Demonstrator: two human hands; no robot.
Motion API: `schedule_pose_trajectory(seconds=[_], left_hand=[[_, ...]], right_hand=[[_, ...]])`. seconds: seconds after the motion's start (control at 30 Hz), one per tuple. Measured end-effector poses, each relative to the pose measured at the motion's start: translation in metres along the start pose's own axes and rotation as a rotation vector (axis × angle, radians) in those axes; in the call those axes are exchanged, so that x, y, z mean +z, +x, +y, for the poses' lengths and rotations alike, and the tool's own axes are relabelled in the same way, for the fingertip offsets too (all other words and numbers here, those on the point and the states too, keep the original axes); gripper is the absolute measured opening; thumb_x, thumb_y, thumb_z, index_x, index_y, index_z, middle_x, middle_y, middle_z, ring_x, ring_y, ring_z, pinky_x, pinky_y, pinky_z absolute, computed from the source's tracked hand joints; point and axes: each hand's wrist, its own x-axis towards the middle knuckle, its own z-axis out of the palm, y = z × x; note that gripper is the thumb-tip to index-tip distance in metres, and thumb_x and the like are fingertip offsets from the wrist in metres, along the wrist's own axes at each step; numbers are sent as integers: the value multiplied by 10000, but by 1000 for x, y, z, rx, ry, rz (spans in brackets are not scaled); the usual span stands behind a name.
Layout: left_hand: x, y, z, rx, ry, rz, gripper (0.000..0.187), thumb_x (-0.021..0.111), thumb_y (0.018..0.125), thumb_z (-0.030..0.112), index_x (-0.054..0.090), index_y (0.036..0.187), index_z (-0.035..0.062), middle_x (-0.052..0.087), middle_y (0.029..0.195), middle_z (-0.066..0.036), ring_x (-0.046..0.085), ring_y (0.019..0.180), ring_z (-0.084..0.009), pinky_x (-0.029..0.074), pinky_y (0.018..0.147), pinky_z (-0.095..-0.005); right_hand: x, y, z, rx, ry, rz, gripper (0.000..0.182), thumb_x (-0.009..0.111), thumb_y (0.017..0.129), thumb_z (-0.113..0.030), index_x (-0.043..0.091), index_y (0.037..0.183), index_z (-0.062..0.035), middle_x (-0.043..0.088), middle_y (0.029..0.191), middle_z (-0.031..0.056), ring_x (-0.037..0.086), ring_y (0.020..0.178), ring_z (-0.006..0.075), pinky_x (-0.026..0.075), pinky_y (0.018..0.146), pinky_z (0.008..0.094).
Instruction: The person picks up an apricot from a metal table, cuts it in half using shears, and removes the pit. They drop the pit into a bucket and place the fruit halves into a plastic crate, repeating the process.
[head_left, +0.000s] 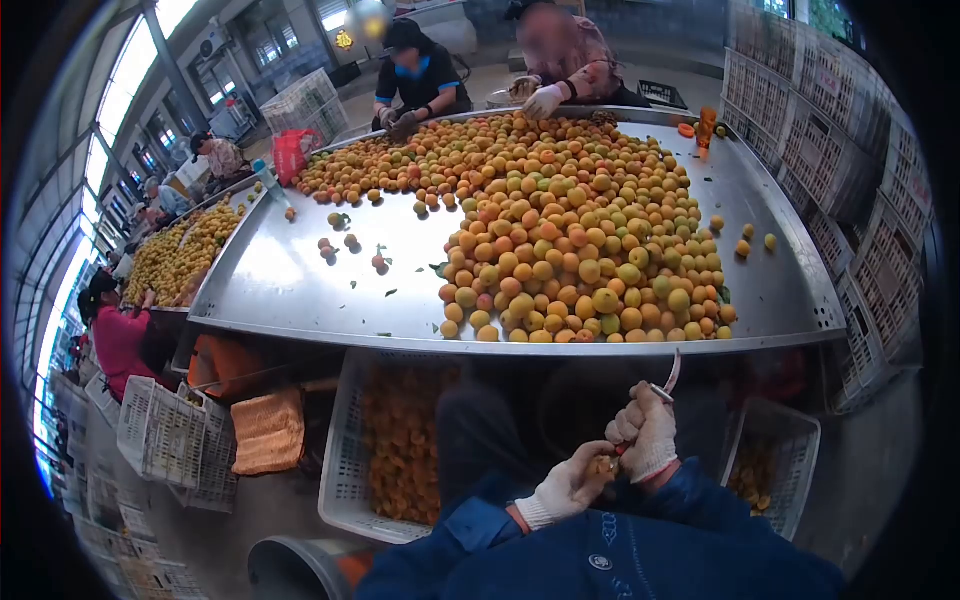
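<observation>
Pinching what looks like a fruit (601, 467) in the left hand (562, 490); closing the right hand (646, 432) around a curved-bladed tool (674, 373), pointing its tip far, likely sparing the fingers. Facing the fruit pile (570, 250), spread across the table (265, 275) beyond, apparently for easy reach.

Handle of the curved knife (674, 375) mostly hidden in the right hand (645, 435). Small piece (603, 466) in the left hand (570, 488) partly covered by fingers, too blurred to identify. Far end of the left crate (342, 460) hidden under the bench's (300, 262) near edge; contents dark, blurry. Right crate (808, 455) contents also unclear. Grey bucket (270, 548) cut off by bottom edge. Person's face across the bench blurred. Workers beyond the bench's left edge too small for detail.
</observation>
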Motion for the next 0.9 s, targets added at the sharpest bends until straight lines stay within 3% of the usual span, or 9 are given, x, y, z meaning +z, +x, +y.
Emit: schedule_pose_trajectory(seconds=[0.1,0.17,0.33,0.4,0.5,0.6,0.77,0.83,0.9], left_hand=[[1,-2,9,-123,-327,22,355,533,982,193,427,1312,119,620,962,-58,639,766,-103,475,636,-212],[-7,0,4,-349,-526,-5,383,563,977,240,429,1313,115,602,1003,-52,623,766,-92,477,639,-208],[-1,3,-7,-333,-620,39,422,612,952,228,426,1299,77,562,1082,-62,589,843,-97,508,737,-230],[3,2,1,-170,-259,51,452,664,908,148,424,1282,64,555,1066,-56,578,882,-112,508,786,-241],[1,1,5,-172,-88,36,481,697,861,66,428,1260,63,545,1046,-50,563,888,-111,489,777,-227],[1,-2,1,-56,-97,16,455,689,861,50,436,1239,60,536,1026,-51,548,868,-107,470,756,-217],[1,-2,-3,-229,-281,-49,430,702,852,73,461,1207,46,554,1002,-66,555,876,-121,469,759,-233],[3,-3,0,-80,50,-16,428,719,833,73,480,1187,39,574,993,-76,569,896,-132,478,765,-256],[4,-1,-2,-55,106,10,409,708,826,50,493,1174,37,585,973,-97,580,880,-144,486,757,-278]], right_hand=[[-1,-2,-3,-31,63,-111,166,552,959,-213,554,826,-113,272,470,-31,255,356,112,277,392,297],[-4,-3,-4,28,88,-220,172,554,954,-225,562,826,-111,278,469,-27,271,357,122,292,397,311],[-3,-6,-7,72,33,-364,197,541,956,-262,590,842,-109,268,457,-16,309,355,143,328,411,321],[-1,-11,-5,34,-4,-350,228,533,966,-285,587,832,-109,270,456,-18,302,354,140,322,408,317],[6,-16,-7,22,-9,-292,288,513,986,-330,578,808,-112,270,453,-29,279,352,126,299,405,305],[3,-16,-9,127,73,-193,329,493,1000,-359,566,788,-118,268,449,-48,246,352,110,265,404,292],[-8,-12,-7,257,158,-109,337,478,1010,-352,566,782,-120,259,445,-70,213,360,90,226,411,277],[-9,-14,-7,254,156,-96,331,475,1012,-347,559,786,-121,251,447,-75,211,363,82,222,414,272],[-12,-10,-6,252,153,-86,324,472,1014,-343,551,790,-121,243,449,-80,210,365,74,218,417,266]])
